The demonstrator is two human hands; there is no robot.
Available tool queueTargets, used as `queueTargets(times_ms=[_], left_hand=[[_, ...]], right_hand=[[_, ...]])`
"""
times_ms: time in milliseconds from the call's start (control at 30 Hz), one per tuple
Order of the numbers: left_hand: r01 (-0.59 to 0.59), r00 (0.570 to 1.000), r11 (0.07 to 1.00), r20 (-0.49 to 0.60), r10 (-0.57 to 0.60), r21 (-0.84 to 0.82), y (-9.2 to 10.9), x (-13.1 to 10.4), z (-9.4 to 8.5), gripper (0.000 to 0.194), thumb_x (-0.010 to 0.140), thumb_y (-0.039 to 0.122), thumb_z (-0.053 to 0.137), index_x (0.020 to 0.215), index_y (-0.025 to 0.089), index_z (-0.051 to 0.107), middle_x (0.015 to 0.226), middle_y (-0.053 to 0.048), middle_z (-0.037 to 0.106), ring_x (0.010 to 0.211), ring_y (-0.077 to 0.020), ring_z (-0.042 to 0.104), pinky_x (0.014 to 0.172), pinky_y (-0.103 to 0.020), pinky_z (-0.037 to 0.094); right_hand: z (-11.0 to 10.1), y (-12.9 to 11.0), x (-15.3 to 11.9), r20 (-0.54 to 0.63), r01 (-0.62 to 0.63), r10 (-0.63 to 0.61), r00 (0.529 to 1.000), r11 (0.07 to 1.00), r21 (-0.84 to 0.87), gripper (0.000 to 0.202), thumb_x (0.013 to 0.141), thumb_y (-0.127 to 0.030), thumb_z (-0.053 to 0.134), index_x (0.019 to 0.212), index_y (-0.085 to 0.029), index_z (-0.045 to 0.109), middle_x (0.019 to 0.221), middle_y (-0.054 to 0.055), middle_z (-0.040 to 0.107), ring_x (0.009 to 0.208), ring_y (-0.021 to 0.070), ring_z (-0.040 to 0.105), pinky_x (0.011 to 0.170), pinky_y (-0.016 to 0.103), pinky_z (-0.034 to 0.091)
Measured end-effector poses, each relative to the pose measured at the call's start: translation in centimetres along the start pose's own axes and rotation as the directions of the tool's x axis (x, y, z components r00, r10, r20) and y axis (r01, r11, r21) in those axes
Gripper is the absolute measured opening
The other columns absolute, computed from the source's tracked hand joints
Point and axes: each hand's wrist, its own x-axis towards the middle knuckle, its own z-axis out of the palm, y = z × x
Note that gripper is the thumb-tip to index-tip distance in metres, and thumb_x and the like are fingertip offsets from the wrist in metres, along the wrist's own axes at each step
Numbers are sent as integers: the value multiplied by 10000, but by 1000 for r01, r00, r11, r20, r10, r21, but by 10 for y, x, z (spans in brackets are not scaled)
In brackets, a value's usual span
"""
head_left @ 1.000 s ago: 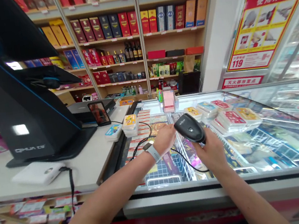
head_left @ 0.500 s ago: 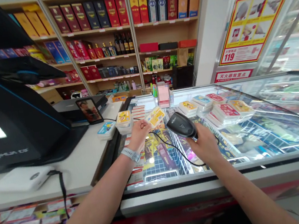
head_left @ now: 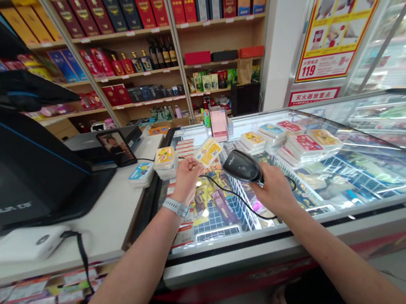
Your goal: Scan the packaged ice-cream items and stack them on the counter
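Note:
My left hand [head_left: 188, 175], with a watch on its wrist, pinches the corner of a yellow and white packet [head_left: 208, 152] above the glass freezer top. My right hand [head_left: 275, 187] is wrapped round the handle of a black barcode scanner [head_left: 242, 166], whose head points left towards the packet. To the left of my left hand stands a stack of yellow packets [head_left: 165, 161], with a stack of blue packets [head_left: 141, 174] beside it. Beyond the scanner are more stacks, among them yellow packets [head_left: 253, 140] and red packets [head_left: 306, 144]. The scanner's black cable [head_left: 239, 200] loops below both hands.
A large black terminal [head_left: 32, 162] stands on the left counter [head_left: 103, 228], with a white box [head_left: 24, 244] in front. A phone [head_left: 115, 149] leans upright near the freezer [head_left: 234, 261]. Shelves [head_left: 124, 34] of boxes and bottles line the back.
The whole view has shifted slightly, with the scene sitting a little higher and further left. Both hands keep hold of the same things, with the packet and scanner still close together.

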Motion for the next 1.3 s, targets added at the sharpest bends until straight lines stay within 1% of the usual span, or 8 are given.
queueTargets(times_ms=[567,733,833,933,1033,1100,1167,1300], left_hand=[[-43,999,999,-13,43,16,4,-3,2,267,621,223,704,825,165,543,706,21,599,691,-105,606,702,-256,509],[-114,991,992,-63,117,54,30,1,-4,261,635,226,695,831,169,532,731,12,612,697,-111,616,692,-256,514],[-219,955,963,-167,245,158,54,9,-31,282,639,202,698,872,171,543,757,25,608,703,-98,607,709,-234,507],[-344,824,739,-191,533,580,77,12,-77,252,695,208,666,924,172,569,856,-8,647,790,-134,638,769,-268,521],[-261,738,394,-80,670,881,90,6,-126,218,793,254,595,1001,188,601,932,-32,673,868,-169,650,842,-302,503],[-184,743,205,-1,670,961,92,-1,-150,219,830,271,550,1024,190,612,956,-49,680,893,-193,647,849,-314,491],[-140,781,51,79,619,989,89,-6,-164,233,850,269,509,1038,186,619,979,-64,682,923,-216,637,854,-324,479],[-103,852,-158,169,495,982,78,-12,-173,279,873,259,440,1067,186,626,1009,-86,671,936,-250,621,830,-342,462]], right_hand=[[0,0,1,1,50,-50,999,998,-32,200,791,-183,536,991,-170,531,891,78,618,863,252,565,796,367,398],[0,0,1,5,80,-80,997,996,-37,225,799,-182,539,1022,-162,529,905,78,627,861,253,568,802,372,394],[0,1,0,9,95,-95,995,994,-45,220,803,-185,541,1021,-160,529,892,75,624,854,256,568,802,376,397],[0,1,0,-6,104,-105,994,993,-46,219,799,-183,550,1016,-156,532,886,77,624,851,256,570,799,371,400],[-1,0,0,-18,113,-114,993,993,-39,226,799,-185,556,1022,-154,536,914,85,630,864,255,573,814,369,402],[-1,-1,0,-14,117,-117,993,993,-32,227,803,-189,554,1026,-156,538,923,85,632,863,253,573,818,369,403],[-1,-1,0,-11,116,-117,993,993,-30,221,803,-188,551,1021,-156,541,909,82,629,854,251,573,814,369,405],[0,0,0,-5,111,-112,994,993,-39,204,808,-191,547,1009,-154,542,885,80,625,850,255,576,807,372,407]])
